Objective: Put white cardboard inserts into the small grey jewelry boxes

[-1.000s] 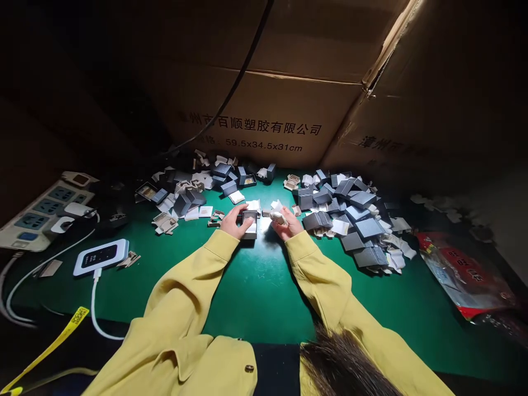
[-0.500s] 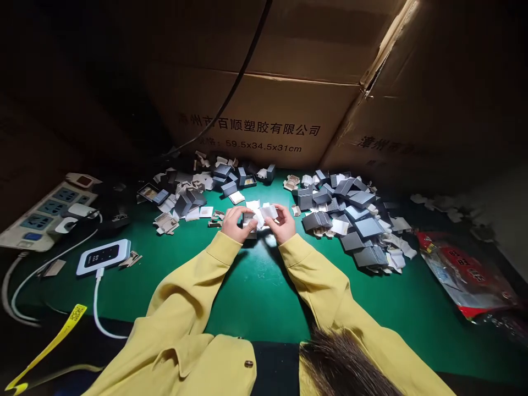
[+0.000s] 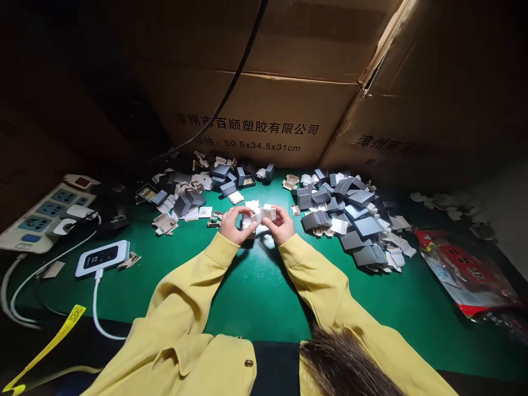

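Note:
Over the green mat (image 3: 264,291), my left hand (image 3: 231,224) and my right hand (image 3: 281,223) meet at the centre, both pinching a small white folded card piece (image 3: 264,212). A small grey box (image 3: 249,224) lies just under the left fingers, mostly hidden. Both sleeves are yellow. To the right lies a heap of grey boxes and white inserts (image 3: 350,220). A second, looser heap of grey boxes and beige card pieces (image 3: 198,190) spreads behind and left of my hands.
Big cardboard cartons (image 3: 264,104) wall off the back and right. A power strip (image 3: 41,212), a white phone-like device (image 3: 102,257) on a white cable and a yellow tag (image 3: 53,344) lie at left. A red plastic packet (image 3: 466,272) rests at right.
My right hand brought the white piece leftward to meet the left hand; both now grip it together, lifted slightly above the grey box that the left hand held before.

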A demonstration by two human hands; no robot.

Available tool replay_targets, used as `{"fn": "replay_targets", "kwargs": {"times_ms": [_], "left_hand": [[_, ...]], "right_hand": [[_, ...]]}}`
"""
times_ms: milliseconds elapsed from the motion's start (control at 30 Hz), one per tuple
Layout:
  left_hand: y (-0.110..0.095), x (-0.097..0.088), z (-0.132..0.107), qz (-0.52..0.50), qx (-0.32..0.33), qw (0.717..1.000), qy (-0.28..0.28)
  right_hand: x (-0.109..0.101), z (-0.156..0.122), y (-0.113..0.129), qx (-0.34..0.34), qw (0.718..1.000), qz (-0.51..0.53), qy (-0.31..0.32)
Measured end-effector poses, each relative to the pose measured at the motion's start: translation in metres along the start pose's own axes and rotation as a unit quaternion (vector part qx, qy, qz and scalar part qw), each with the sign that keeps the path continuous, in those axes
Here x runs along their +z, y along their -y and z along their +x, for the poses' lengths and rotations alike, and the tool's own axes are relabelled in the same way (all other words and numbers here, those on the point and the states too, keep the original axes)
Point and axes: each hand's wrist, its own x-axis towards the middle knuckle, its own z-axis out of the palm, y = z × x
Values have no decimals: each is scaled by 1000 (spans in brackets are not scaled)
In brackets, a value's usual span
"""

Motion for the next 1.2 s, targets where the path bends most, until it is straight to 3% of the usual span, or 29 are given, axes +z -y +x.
{"fn": "replay_targets", "kwargs": {"times_ms": [167, 400, 500, 567, 667, 800, 933, 1200], "left_hand": [[-1, 2, -1, 34, -1, 999, 10], [6, 2, 3, -73, 23, 997, -1], [10, 1, 3, -137, -11, 990, -1], [13, 2, 2, -149, -50, 988, -6], [17, 3, 2, -154, -103, 983, -3], [18, 1, 2, -187, -134, 973, 22], [18, -3, 5, -221, -165, 961, 28], [11, 0, 5, -290, -210, 934, 11]], "right_hand": [[-4, 2, -3, -2, 1000, -1, 9], [0, 1, -6, 5, 1000, 7, 19], [0, -2, -7, -13, 999, -14, 28], [-3, -3, -5, -53, 995, -85, 19], [-9, -1, -1, -148, 964, -220, 19], [-13, 4, 3, -256, 903, -334, 85], [-12, 2, 0, -295, 875, -367, 113], [-13, 1, -6, -355, 815, -451, 76]]}}
